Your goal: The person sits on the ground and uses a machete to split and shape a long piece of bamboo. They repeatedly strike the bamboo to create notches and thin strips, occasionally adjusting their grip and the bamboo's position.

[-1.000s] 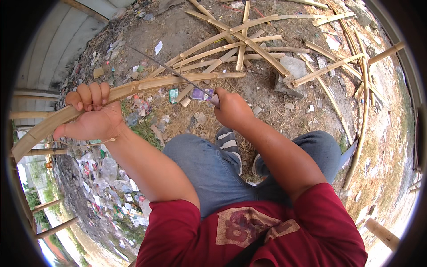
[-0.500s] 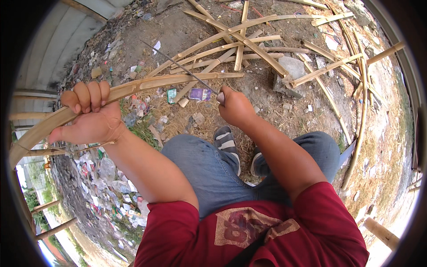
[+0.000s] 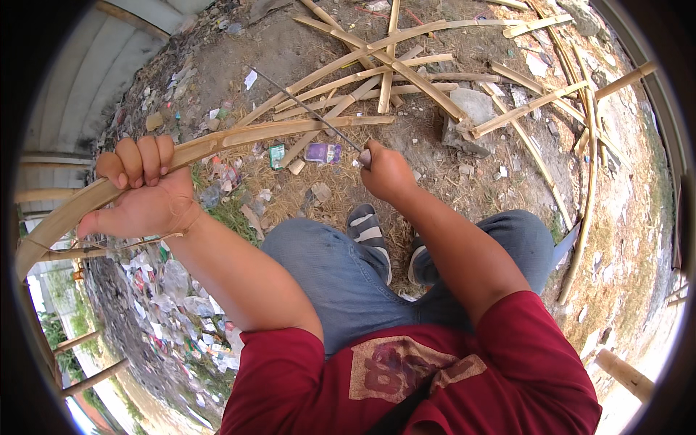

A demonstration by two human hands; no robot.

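Note:
My left hand [image 3: 148, 188] is wrapped around a long split bamboo strip [image 3: 254, 133], which curves from the left rim toward the middle of the view. In my right hand [image 3: 388, 172] is the handle of a long knife, gripped in a closed fist. The dark, thin knife blade [image 3: 315, 114] reaches up and left, crossing the bamboo strip near its far end. Seen almost edge-on, the blade shows little of its width. Whether it touches the strip I cannot tell.
Several split bamboo strips [image 3: 428, 88] lie crossed on the ground ahead, some by a grey stone block [image 3: 471, 116]. A purple packet [image 3: 322, 152] and a green packet [image 3: 276, 156] lie nearby. Litter [image 3: 177, 290] covers the ground at left, beside a grey wall [image 3: 101, 80].
My right hand has shifted slightly right and down, and the knife blade's tip with it to the right. The left hand keeps its grip on the bamboo strip, nearly still.

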